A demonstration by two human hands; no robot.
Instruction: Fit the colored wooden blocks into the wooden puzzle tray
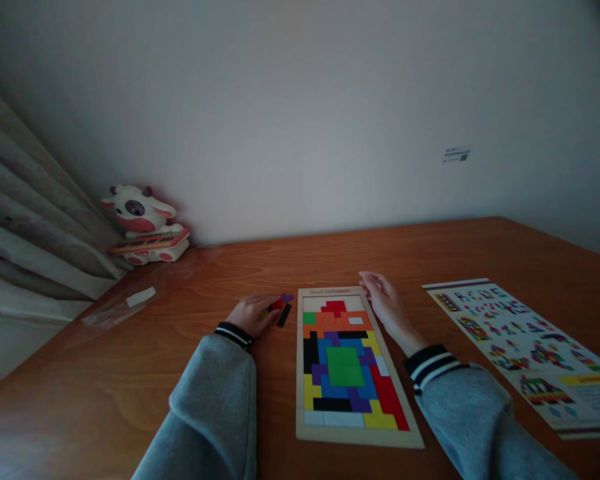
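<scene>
On the table left of the puzzle board, my left hand [253,315] has its fingers closed down over a red block [277,305]. A purple block [287,298] and a black bar-shaped block [284,315] lie by its fingertips. The wooden puzzle board [360,438] is mostly filled with coloured blocks. Near its top, a red block [335,307] sticks up above an orange row [333,323]. Beside the board's upper right edge, my right hand [384,303] is loosely curled, its fingers slightly apart and nothing visible in them.
A printed pattern sheet [510,333] lies on the table [220,413] to the right. A toy cow with a keyboard [147,227] stands at the back left, near a curtain [35,227]. Clear plastic wrapping [105,320] lies in front of it.
</scene>
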